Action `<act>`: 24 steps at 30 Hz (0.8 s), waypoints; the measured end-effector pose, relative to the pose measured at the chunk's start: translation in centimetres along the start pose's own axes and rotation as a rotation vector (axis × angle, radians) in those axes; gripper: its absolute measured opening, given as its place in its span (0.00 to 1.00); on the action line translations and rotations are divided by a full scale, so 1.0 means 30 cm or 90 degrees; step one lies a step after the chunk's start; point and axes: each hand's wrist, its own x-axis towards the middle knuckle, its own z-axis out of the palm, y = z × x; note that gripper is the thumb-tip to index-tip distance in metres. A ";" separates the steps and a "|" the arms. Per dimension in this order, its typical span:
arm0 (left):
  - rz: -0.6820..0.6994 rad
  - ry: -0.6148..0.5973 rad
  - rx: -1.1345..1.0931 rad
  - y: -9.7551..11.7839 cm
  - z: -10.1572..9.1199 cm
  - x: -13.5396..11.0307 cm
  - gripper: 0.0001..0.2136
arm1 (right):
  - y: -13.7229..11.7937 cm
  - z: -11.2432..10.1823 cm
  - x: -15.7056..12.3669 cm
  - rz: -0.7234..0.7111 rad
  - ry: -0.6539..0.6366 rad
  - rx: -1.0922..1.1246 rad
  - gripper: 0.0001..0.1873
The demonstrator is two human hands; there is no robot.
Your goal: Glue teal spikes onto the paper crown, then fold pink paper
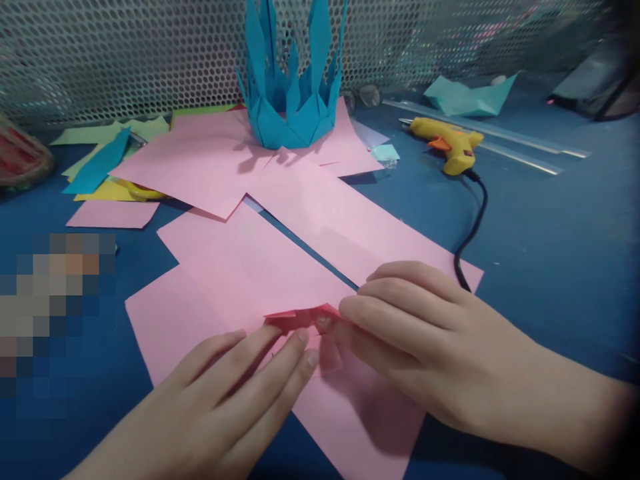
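Observation:
Between my two hands is a small folded piece of pink paper [330, 353], with creased upper edges standing up from the sheets beneath. My left hand [220, 393] has its fingers on the left part of the piece, the thumb hidden below. My right hand [430, 340] pinches its right end, fingers pressed together. Under both hands lie large pink paper sheets [210, 273], overlapping and set at angles. Behind them a blue folded paper crown [295, 127] with tall points stands upright on more pink paper.
A yellow glue gun [447, 141] lies at the right, its black cord [477, 220] running toward my right hand. Clear glue sticks [520, 153] and a pale teal folded paper [470, 97] are behind it. Colored scraps [103, 160] lie left, before a perforated metal panel [125, 53].

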 end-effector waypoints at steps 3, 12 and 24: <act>0.007 -0.006 0.006 -0.002 -0.002 0.002 0.25 | -0.006 0.002 -0.001 0.006 0.008 0.007 0.25; 0.011 0.015 0.005 -0.009 -0.001 0.006 0.24 | 0.005 -0.008 -0.002 -0.012 0.010 -0.008 0.26; 0.005 0.020 0.000 -0.010 -0.003 0.009 0.23 | -0.010 0.000 0.002 0.038 -0.022 0.072 0.24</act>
